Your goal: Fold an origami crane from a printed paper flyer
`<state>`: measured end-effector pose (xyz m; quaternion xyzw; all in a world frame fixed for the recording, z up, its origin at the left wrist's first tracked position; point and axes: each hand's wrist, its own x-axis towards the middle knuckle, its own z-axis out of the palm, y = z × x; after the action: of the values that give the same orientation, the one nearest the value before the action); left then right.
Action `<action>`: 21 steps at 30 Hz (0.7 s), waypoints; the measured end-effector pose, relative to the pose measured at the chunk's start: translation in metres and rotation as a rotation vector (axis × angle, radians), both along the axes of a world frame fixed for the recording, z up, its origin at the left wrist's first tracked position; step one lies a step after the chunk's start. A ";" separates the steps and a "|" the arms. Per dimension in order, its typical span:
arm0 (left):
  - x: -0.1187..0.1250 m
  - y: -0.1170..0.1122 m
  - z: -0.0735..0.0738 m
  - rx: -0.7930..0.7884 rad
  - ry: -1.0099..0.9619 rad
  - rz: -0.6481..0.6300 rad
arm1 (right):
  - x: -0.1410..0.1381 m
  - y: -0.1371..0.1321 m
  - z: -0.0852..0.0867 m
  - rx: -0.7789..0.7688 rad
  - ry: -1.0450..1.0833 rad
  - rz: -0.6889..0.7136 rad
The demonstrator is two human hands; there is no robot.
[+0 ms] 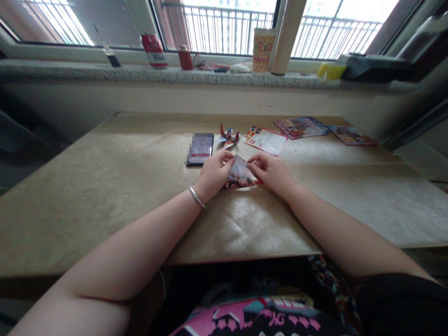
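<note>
A sheet of colourful printed paper (241,179) lies on the table between my hands, with a pale folded flap near its top. My left hand (215,173), a silver bangle on its wrist, pinches the paper's upper left side. On the upper right side, the fingers of my right hand (271,170) are closed on the same paper. Just beyond my left hand lies a phone (202,148), its screen facing up. A folded paper figure (229,137) with red pointed tips stands right of the phone.
Behind my right hand lies a printed card (266,140). Stacks of printed cards (303,127) and more cards (352,135) are at the back right. The windowsill (210,79) holds a can (154,51), a red bottle (185,58), a patterned cup (263,50) and a dark object (378,68).
</note>
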<state>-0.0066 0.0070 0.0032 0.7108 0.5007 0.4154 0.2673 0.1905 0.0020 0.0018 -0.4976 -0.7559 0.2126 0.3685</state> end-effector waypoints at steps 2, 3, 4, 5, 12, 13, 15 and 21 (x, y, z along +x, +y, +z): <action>0.001 -0.002 0.002 -0.010 0.009 -0.001 | -0.001 0.000 0.002 0.018 -0.038 -0.022; 0.002 -0.003 0.003 -0.006 0.010 0.000 | -0.001 -0.001 0.002 0.027 -0.055 -0.032; 0.003 -0.004 0.004 0.000 0.011 0.002 | -0.001 0.000 0.002 0.036 -0.070 -0.037; 0.004 -0.005 0.005 0.006 0.015 0.005 | -0.001 0.000 0.002 0.045 -0.082 -0.038; 0.004 -0.004 0.004 -0.008 0.022 -0.026 | -0.004 0.004 0.002 0.097 -0.095 -0.002; 0.004 -0.004 0.004 -0.021 0.021 -0.038 | -0.006 0.005 0.002 0.095 -0.096 0.001; 0.005 -0.004 0.003 -0.039 0.025 -0.060 | -0.009 0.006 0.002 0.090 -0.094 0.003; 0.005 -0.005 0.002 -0.048 0.053 -0.061 | -0.016 0.010 -0.001 0.086 -0.053 0.012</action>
<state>-0.0011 0.0022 0.0051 0.7299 0.4955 0.3761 0.2833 0.1741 0.0121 0.0011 -0.4823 -0.7769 0.1689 0.3679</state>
